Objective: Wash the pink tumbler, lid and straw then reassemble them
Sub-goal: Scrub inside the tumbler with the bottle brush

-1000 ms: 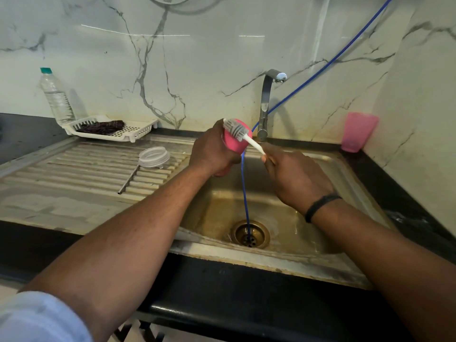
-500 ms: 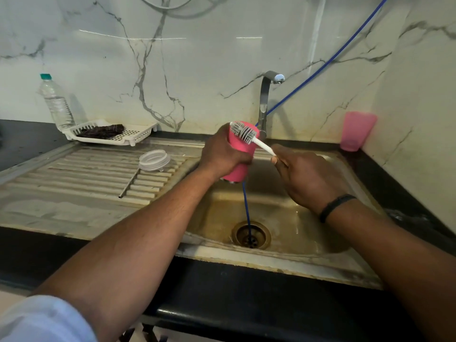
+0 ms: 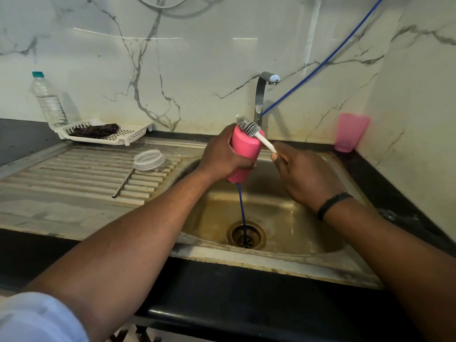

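My left hand (image 3: pixel 223 154) grips the pink tumbler (image 3: pixel 244 151) over the sink, upside down with its flat base tilted up. My right hand (image 3: pixel 301 174) holds the white handle of a bottle brush (image 3: pixel 249 127), whose grey bristles lie across the tumbler's base. The clear lid (image 3: pixel 148 159) lies on the ribbed drainboard to the left. A metal straw (image 3: pixel 123 182) lies beside the lid, pointing toward me.
Steel sink (image 3: pixel 283 218) with a drain; a blue hose (image 3: pixel 241 203) runs down into it. Tap (image 3: pixel 261 95) stands behind the tumbler. A pink cup (image 3: pixel 350 132) sits at the back right. At the back left stand a white tray (image 3: pixel 108 132) with a dark cloth and a water bottle (image 3: pixel 48 99).
The tumbler has turned more upright in my left hand, and the brush has slid up onto its base. Both hands stayed over the sink.
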